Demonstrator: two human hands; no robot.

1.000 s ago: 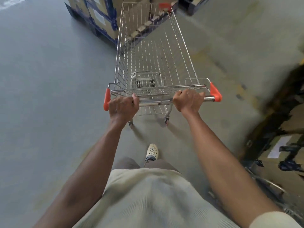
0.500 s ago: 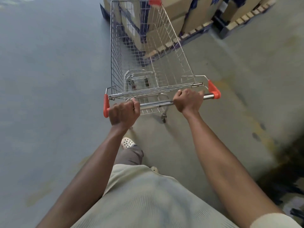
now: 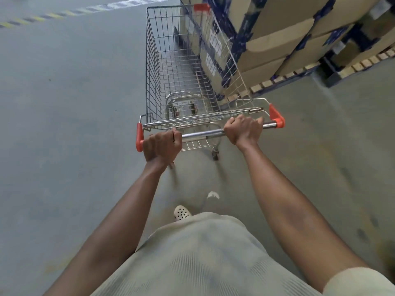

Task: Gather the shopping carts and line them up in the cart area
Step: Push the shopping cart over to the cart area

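Observation:
An empty wire shopping cart (image 3: 171,67) with orange corner caps stands on the grey floor straight ahead of me. Its chrome handle bar (image 3: 203,133) runs across the middle of the view. My left hand (image 3: 161,146) grips the bar near its left orange end. Near the right orange end, my right hand (image 3: 242,130) grips the same bar. The basket holds nothing. One rear wheel (image 3: 215,154) shows under the handle.
Stacked cardboard boxes with blue tape (image 3: 277,35) on wooden pallets (image 3: 284,75) stand close along the cart's right side. A striped floor line (image 3: 64,13) crosses the far left. Open grey floor (image 3: 64,103) lies to the left. My feet in pale clogs (image 3: 181,212) are below.
The cart has turned leftward and rolled on; the pallet of boxes that was ahead now lies along its right side. A striped floor line has come into view. Both hands keep their grip.

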